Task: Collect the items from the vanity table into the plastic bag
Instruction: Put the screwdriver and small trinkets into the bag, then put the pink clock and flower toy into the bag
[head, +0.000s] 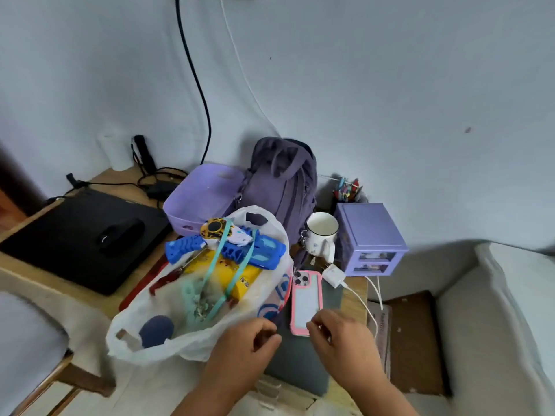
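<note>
translucent white plastic bag [180, 334] already stuffed, left hand [249, 343] loosely curled and empty by its rim, right hand [339, 334] fingers touching pink-edged phone case [306, 298], likely next pick, needs a firm pinch.

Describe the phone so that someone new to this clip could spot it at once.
Find the purple backpack against the wall. In front of it the phone lies flat, back up, right of the plastic bag. Its pink-edged case and camera lenses set it apart from the white charger beside it.

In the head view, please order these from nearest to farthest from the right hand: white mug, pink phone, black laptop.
From the right hand:
1. Pink phone: beside the fingertips, just beyond them.
2. White mug: farther back, beside the purple drawer box.
3. Black laptop: far left, past the plastic bag.
</note>
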